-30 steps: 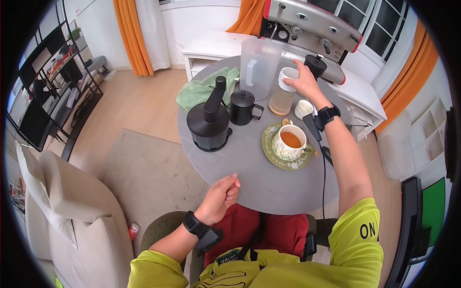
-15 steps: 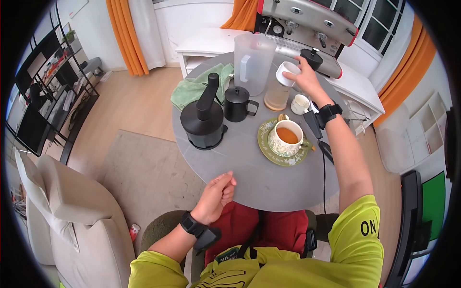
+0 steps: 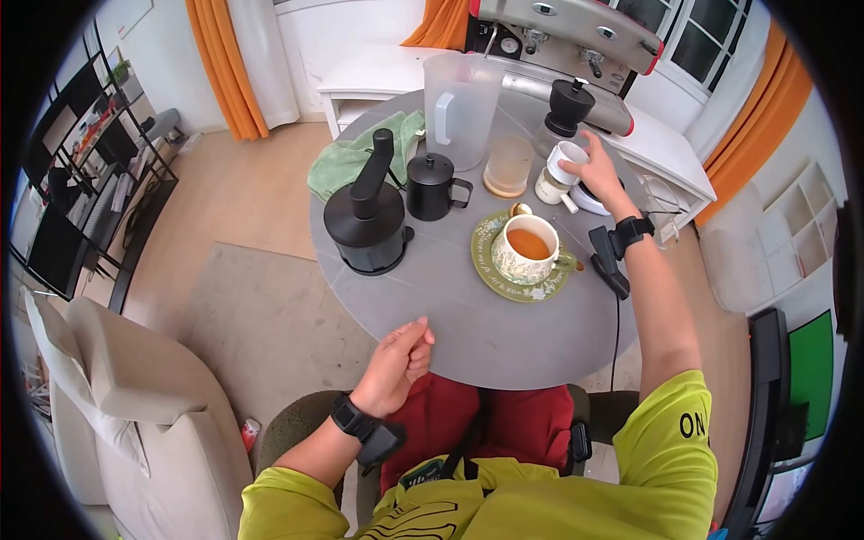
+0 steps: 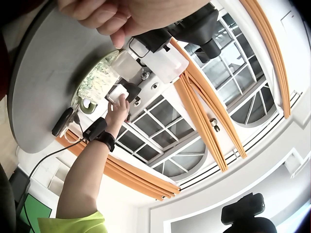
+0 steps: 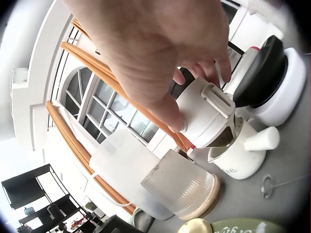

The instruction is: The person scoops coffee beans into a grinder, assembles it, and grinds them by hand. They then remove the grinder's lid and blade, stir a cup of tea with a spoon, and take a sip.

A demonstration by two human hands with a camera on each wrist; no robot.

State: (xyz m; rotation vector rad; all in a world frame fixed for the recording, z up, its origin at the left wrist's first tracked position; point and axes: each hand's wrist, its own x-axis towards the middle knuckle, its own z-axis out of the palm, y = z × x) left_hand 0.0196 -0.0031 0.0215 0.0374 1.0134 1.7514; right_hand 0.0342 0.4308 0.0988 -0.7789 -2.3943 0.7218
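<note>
At the far right of the table, my right hand [image 3: 596,171] grips a white plastic lid [image 5: 199,114] between thumb and fingers. The lid is tilted, its lower end right over the mouth of a small white pot [image 5: 238,155] with a stick handle. Left of that pot stands an uncovered clear jar [image 3: 509,164] with a pale brown layer at its bottom. My left hand [image 3: 394,364] is loosely curled at the table's near edge and holds nothing. Closer to me, a patterned cup [image 3: 525,267] of orange-brown drink sits on a green saucer [image 3: 489,273].
On the left are a black lidded canister with a tall handle [image 3: 364,229], a black pot [image 3: 429,191] and a green cloth [image 3: 328,166]. A large translucent pitcher [image 3: 463,103] and a black-topped grinder [image 3: 569,108] stand farther back. A cable [image 3: 617,342] hangs from the right wrist.
My right hand has lifted the white lid off the clear jar and carried it right to the small white pot. The left hand keeps its pose, while the head view has shifted slightly.
</note>
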